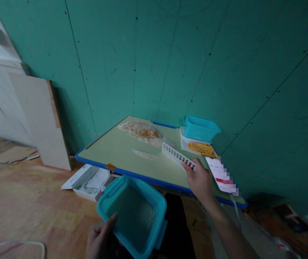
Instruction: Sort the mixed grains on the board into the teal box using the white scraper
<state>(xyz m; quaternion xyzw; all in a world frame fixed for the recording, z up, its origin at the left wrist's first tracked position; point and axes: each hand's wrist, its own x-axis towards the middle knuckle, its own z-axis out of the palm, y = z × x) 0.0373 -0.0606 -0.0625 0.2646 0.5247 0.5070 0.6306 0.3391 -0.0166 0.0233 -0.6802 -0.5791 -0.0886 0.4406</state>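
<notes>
My left hand [102, 232] is closed on the near-left rim of a turquoise plastic box [160, 201], held below the table's front edge. Small pale grains lie in one corner of it. My right hand [201, 178] grips the end of a white slotted plastic strip [175, 154], which reaches over the table [113, 154]. Close to the strip's far end, a thin row of pale grains [148, 155] lies on the tabletop. Behind that spreads a larger heap of pale grains mixed with golden kernels [143, 131].
At the table's back right, a second turquoise box [201, 128] sits on a clear container [184, 143], beside something yellow [201, 148]. A phone [220, 174] with a cable lies at the right edge. An open white carton [89, 183] is on the floor; a green wall [148, 64] stands behind.
</notes>
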